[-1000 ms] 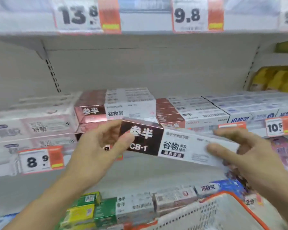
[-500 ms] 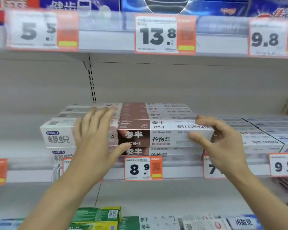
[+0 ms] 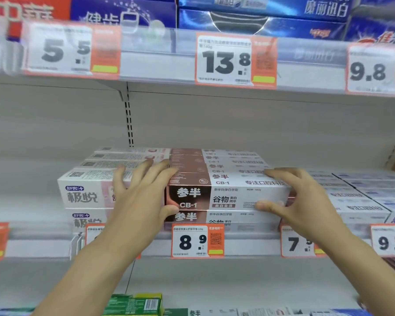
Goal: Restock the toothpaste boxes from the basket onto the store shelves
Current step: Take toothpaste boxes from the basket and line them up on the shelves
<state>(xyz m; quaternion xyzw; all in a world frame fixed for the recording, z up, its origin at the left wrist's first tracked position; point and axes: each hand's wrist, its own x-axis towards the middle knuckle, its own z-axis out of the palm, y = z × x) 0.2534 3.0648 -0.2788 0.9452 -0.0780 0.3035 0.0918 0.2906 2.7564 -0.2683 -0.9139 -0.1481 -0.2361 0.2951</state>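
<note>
A brown-and-white toothpaste box (image 3: pixel 228 192) lies lengthwise at the front of the middle shelf (image 3: pixel 244 242), on top of a matching box (image 3: pixel 214 216) and in front of more of the same kind. My left hand (image 3: pixel 141 197) holds its left end, thumb on the front face and fingers spread over the top. At the right end my right hand (image 3: pixel 301 201) pinches the box, thumb on the front and fingers on top. The basket is out of view.
White-and-pink boxes (image 3: pixel 84 192) are stacked just left, white boxes (image 3: pixel 356 201) just right. Price tags (image 3: pixel 197 241) line the shelf edge. An upper shelf (image 3: pixel 224 62) carries blue boxes (image 3: pixel 260 21). Green boxes (image 3: pixel 135 304) lie on the shelf below.
The box has gone from tilted in the air in front of the shelf to flat on top of the stack. Both hands stayed on its ends. The view has risen and the basket has dropped out.
</note>
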